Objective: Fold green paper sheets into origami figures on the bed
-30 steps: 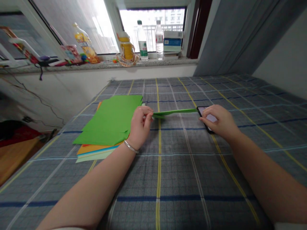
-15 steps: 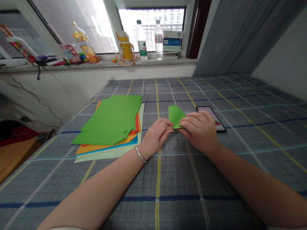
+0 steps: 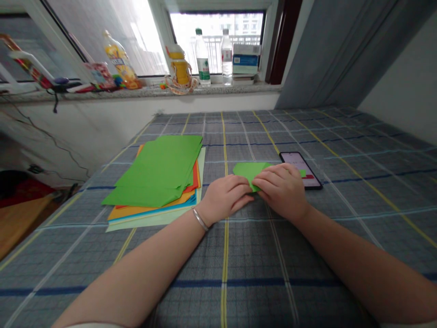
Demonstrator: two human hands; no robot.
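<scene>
Your left hand point(image 3: 225, 198) and right hand point(image 3: 282, 191) sit close together, fingers half curled, pressing and holding a small folded piece of bright green paper point(image 3: 247, 172) flat against the grey plaid fabric cover point(image 3: 259, 273). Its far part shows past your fingers. Just to the right lies a black smartphone point(image 3: 300, 169) with a lit screen. Farther left, a loose stack of green, orange and pale paper sheets point(image 3: 153, 173) rests apart from your hands. A silver bangle point(image 3: 200, 219) circles your left wrist.
</scene>
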